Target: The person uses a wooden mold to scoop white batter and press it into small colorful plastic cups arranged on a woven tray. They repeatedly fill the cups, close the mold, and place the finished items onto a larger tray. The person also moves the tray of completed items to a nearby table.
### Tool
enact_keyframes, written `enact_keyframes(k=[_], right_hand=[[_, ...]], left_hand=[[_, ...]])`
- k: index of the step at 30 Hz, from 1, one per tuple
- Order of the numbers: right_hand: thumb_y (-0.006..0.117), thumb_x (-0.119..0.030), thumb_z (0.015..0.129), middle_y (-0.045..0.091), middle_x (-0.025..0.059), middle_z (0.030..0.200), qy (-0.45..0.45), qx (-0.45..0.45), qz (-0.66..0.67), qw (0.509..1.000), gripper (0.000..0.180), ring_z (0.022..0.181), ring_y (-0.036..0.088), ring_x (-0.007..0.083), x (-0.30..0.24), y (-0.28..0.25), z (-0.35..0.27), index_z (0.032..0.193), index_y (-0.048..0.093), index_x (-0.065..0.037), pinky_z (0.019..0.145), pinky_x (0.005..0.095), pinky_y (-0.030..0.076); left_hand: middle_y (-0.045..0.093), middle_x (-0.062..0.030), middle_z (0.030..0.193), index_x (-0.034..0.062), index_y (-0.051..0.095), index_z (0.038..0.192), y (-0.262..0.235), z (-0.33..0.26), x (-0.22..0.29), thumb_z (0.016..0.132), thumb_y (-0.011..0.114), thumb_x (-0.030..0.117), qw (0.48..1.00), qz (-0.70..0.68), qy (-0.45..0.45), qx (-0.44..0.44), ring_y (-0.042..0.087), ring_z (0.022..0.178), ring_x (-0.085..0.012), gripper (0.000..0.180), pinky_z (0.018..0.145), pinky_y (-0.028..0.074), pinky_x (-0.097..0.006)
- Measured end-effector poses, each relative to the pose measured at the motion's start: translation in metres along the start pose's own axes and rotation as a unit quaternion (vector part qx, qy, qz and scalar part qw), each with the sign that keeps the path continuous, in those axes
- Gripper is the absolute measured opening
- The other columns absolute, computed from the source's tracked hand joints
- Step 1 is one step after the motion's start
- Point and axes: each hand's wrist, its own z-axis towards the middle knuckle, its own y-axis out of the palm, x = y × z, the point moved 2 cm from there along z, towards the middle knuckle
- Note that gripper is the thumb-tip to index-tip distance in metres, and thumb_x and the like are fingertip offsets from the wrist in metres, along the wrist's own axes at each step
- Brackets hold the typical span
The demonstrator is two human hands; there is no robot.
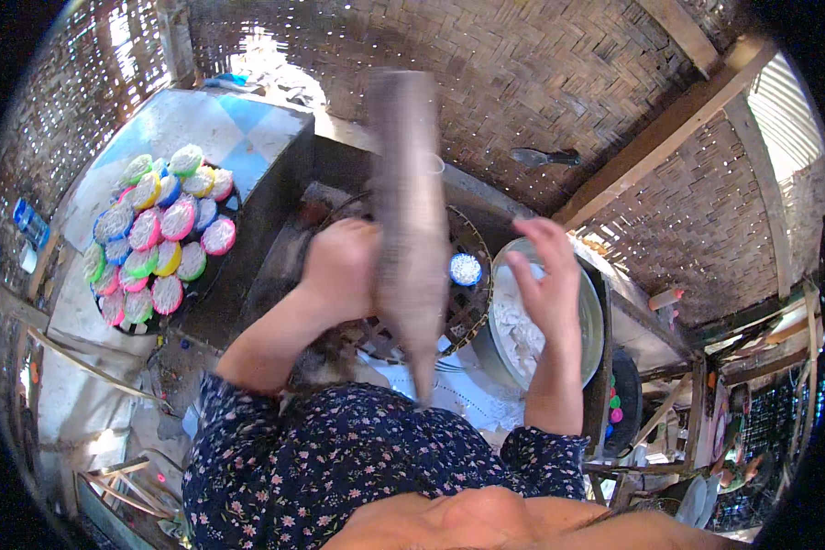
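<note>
A long, thick wooden beam [408,211], smeared by motion, stands in front of me and tapers toward my body. My left hand [339,268] is closed against its left side, with the fingertips hidden. My right hand [550,280] is raised with its fingers apart, above a wide metal basin [593,302]. White dough-like lumps [515,335] lie in that basin. Beyond the beam, a small blue round mould topped with white strands [466,269] rests on a dark round woven tray [479,318], partly hidden by the beam.
At left, many colourful round moulds with white strands [160,229] are heaped on a blue-and-white checked table [275,119]. A dark tub with coloured pieces [625,385] stands at right. Woven bamboo walls [522,73] and a wooden post [660,128] enclose the space.
</note>
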Motion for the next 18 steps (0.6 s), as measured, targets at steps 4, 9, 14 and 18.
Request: enact_keyframes(k=[4,9,14,18], right_hand=[[0.067,-0.037,0.076,0.053,0.0211,0.101,-0.099,0.043,0.102,0.989,0.060,0.092,0.051,0.0344,-0.060,-0.050,0.028,0.113,0.051,0.007,0.083,0.0435,0.041],[0.066,-0.007,0.069,0.052,0.0201,0.101,-0.269,0.109,-0.232,0.929,0.050,0.087,0.052,0.0330,-0.132,-0.060,-0.002,0.114,0.047,0.005,0.079,0.0438,0.041],[0.068,0.000,0.066,0.053,0.0130,0.086,-0.294,-0.091,-0.014,0.951,0.053,0.067,0.054,0.0216,-0.147,-0.086,-0.048,0.106,0.034,-0.006,0.065,0.0365,0.043],[0.069,-0.002,0.065,0.052,0.0085,0.078,-0.006,0.016,0.231,0.973,0.059,0.066,0.049,0.0134,-0.133,-0.109,-0.081,0.109,0.032,-0.010,0.060,0.0260,0.041]], left_hand=[[0.060,-0.0077,0.069,0.0093,0.057,0.074,0.029,0.053,0.063,0.068,0.059,0.017,0.991,0.042,0.111,-0.055,0.060,0.067,-0.0265,0.010,0.069,0.046,-0.036],[0.064,-0.0149,0.072,0.0058,0.062,0.066,0.056,0.067,0.079,0.060,0.062,0.015,0.959,-0.128,0.114,-0.226,0.064,0.070,-0.0308,0.011,0.063,0.049,-0.041],[0.064,-0.0126,0.066,0.0064,0.065,0.066,-0.001,0.041,0.111,0.056,0.063,0.014,0.938,-0.042,0.088,-0.331,0.064,0.064,-0.0308,0.013,0.056,0.051,-0.040],[0.060,-0.0117,0.061,0.0082,0.057,0.067,-0.018,0.017,0.121,0.061,0.061,0.014,0.944,-0.047,0.227,-0.236,0.063,0.060,-0.0293,0.010,0.051,0.050,-0.041]])
